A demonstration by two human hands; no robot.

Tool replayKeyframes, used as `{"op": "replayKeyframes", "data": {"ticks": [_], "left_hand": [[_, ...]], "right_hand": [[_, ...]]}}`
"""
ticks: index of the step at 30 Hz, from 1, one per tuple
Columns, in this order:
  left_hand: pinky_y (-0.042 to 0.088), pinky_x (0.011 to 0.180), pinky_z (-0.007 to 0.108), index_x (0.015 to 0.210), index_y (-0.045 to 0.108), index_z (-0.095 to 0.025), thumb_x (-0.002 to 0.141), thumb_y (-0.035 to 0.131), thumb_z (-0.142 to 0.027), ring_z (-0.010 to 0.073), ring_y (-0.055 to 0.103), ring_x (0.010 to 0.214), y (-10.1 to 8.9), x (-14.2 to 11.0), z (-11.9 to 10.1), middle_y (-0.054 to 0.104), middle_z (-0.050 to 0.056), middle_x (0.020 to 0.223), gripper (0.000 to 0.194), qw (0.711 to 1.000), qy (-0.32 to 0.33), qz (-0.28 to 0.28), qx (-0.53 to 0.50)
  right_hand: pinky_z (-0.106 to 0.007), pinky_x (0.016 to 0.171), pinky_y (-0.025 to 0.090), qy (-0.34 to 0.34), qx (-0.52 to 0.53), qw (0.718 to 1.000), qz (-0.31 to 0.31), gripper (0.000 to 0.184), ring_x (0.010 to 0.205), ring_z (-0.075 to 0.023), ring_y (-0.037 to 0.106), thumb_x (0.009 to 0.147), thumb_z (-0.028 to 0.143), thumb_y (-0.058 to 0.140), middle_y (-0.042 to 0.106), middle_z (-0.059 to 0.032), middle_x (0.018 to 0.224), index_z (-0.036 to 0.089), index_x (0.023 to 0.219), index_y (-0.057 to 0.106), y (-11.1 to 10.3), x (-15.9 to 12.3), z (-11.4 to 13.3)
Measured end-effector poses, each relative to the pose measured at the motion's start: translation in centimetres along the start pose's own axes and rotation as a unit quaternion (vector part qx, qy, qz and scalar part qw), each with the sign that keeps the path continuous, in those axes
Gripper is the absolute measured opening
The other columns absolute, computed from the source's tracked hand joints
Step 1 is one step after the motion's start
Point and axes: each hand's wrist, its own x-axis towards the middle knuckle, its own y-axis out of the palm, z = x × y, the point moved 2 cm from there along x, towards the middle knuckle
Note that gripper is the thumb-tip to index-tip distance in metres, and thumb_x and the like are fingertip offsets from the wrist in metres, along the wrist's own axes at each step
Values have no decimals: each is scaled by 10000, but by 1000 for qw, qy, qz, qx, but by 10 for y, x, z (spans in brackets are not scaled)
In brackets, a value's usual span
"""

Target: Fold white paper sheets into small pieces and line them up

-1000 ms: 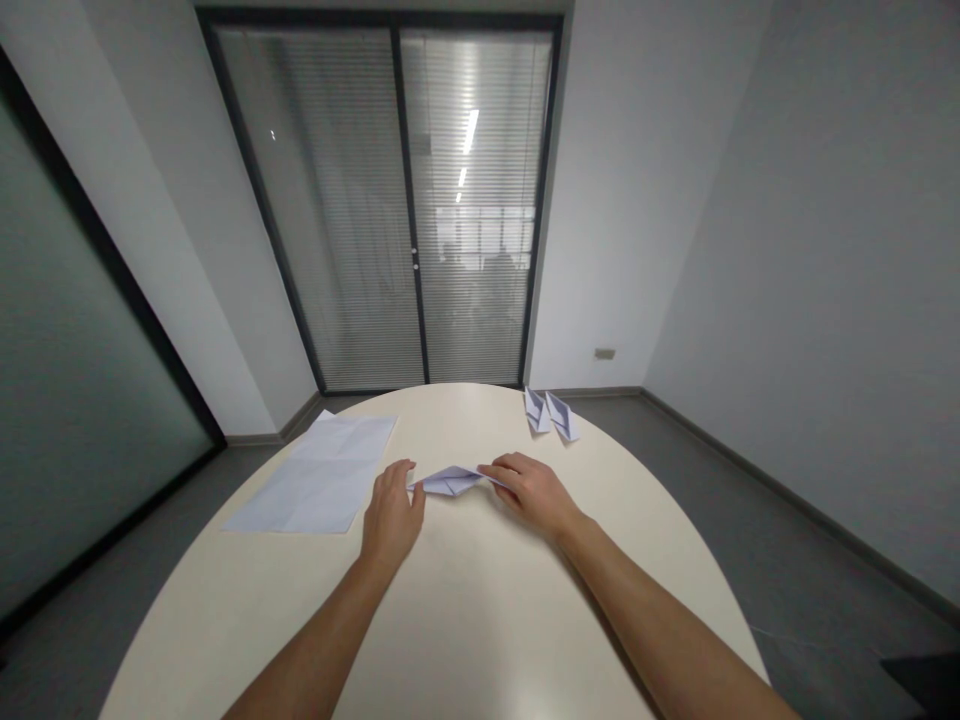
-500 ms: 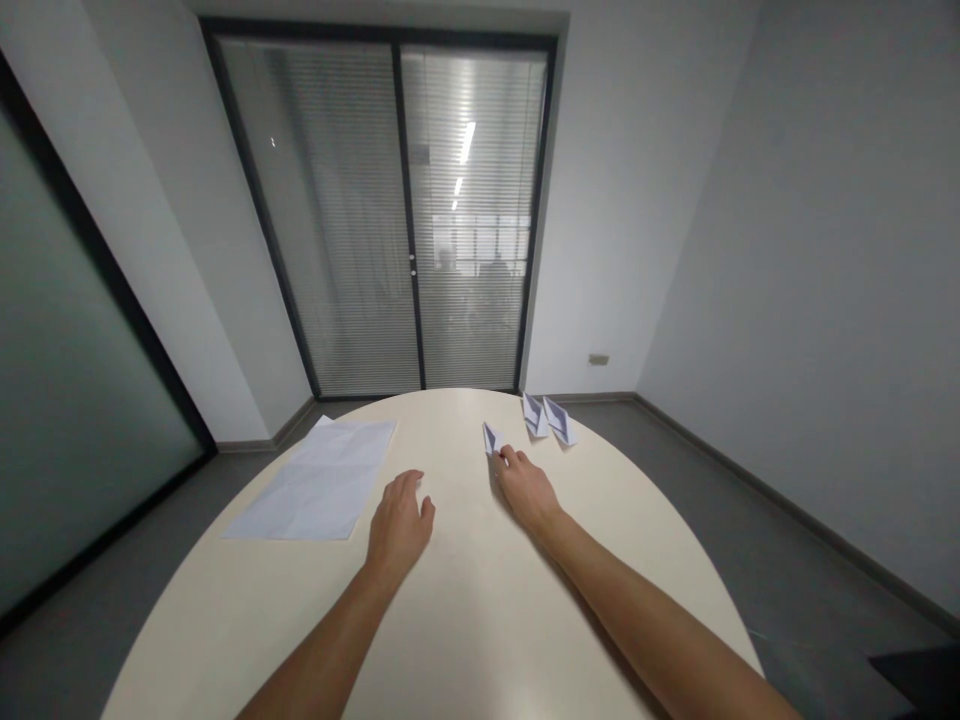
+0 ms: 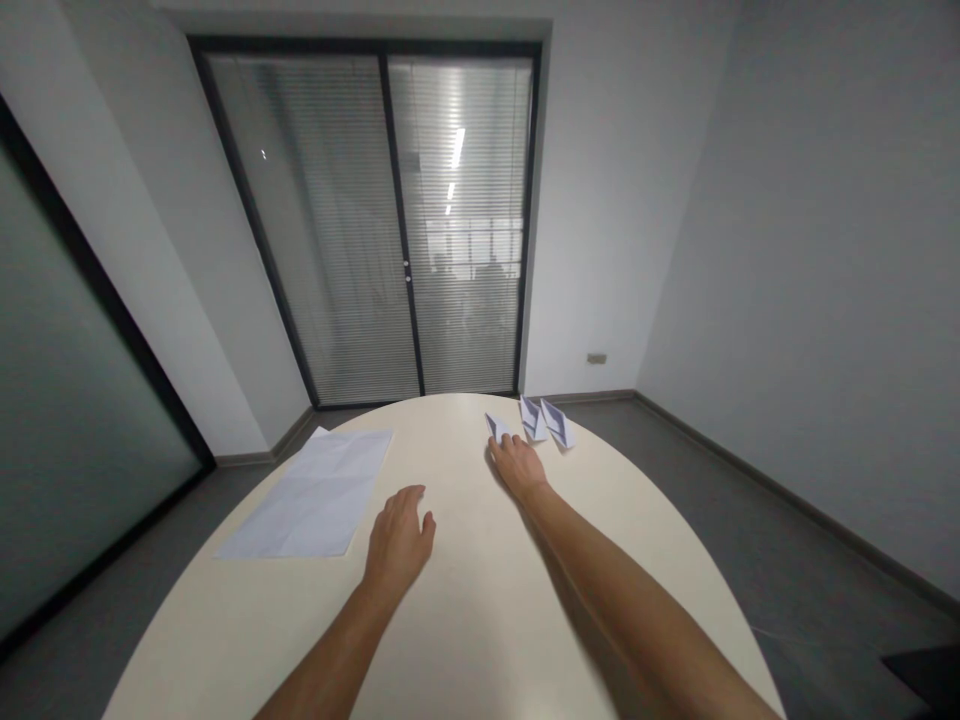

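Toward the far side of the round table, my right hand (image 3: 517, 465) has its fingertips closed on the near end of a small folded white paper piece (image 3: 496, 427). The fingers hide part of that piece. Just to its right lie two similar folded paper pieces, a nearer-to-hand one (image 3: 533, 420) and an outer one (image 3: 557, 424), both with raised pointed folds. My left hand (image 3: 399, 530) hovers or rests over the table left of centre, thumb and fingers apart, holding nothing. Beyond it on the left lies a large creased white paper sheet (image 3: 311, 500).
The round cream table (image 3: 465, 620) fills the lower view, its far edge close to the folded pieces. A glass door with blinds (image 3: 465, 330) stands behind it. A dark object (image 3: 926, 660) shows at the lower right.
My right hand has moved slightly forward with the folded paper piece, bringing it closer to the other two. My left hand stays nearly in place. The view has shifted a little.
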Motion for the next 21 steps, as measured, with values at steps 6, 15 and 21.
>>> {"op": "replayKeyframes", "data": {"ticks": [6, 15, 21], "left_hand": [[460, 1025, 406, 1273, 564, -133, 918, 492, -186, 265, 574, 1194, 3, 2, -1, 640, 129, 1266, 366, 1000, -1, -1, -3], [470, 1018, 427, 1261, 581, -121, 917, 484, -181, 270, 584, 1176, 6, 6, -1, 655, 141, 1242, 362, 1000, 7, -1, -1], [474, 1023, 396, 1246, 602, -122, 924, 465, -179, 256, 617, 1155, 1, 8, -6, 666, 149, 1234, 355, 999, 28, -11, 20]], "right_hand": [[-433, 914, 435, 29, 10, 999, -21, 362, 1058, -294, 567, 937, 58, 366, 639, -237, 1124, 56, 1169, 644, 5, 13, -13], [-513, 1057, 332, 70, 32, 997, -29, 464, 1166, -318, 552, 921, 106, 388, 646, -270, 1190, 20, 1344, 556, 18, 29, -28], [-520, 1173, 192, 53, 33, 998, -22, 558, 1430, -340, 351, 920, 196, 440, 408, -241, 1533, 44, 1456, 468, 21, 23, -24]]}}
